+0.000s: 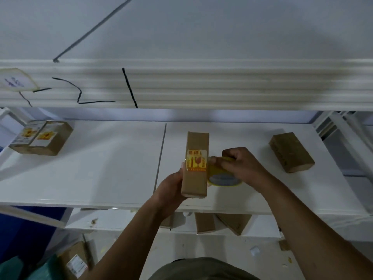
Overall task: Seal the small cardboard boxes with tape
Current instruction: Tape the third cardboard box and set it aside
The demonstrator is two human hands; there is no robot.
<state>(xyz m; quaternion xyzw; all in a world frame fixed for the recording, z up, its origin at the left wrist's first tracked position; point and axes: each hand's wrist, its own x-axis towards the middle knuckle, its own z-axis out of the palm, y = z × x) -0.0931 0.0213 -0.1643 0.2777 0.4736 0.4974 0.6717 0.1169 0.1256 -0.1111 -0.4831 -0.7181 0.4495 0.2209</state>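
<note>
In the head view, at the centre of the frame, the left hand (171,186) is wrapping its fingers round the near left side of a box (195,168) and is holding it just over the white worktop (101,168). The right hand (240,164) is gripping a yellow tape roll (224,178) that is pressing against the box's right side.

With only one hand steadying it, the box is likely to twist as the tape is being pulled, which could lay the strip askew or wrinkled. The loose tape end may also be folding onto itself.

The box is looking long, narrow and plain brown, with an orange-and-yellow label (196,160) and a glossy band across its upper face. A bare box (291,152) is lying right of centre, and a pair of labelled boxes (42,138) at far left.
</note>
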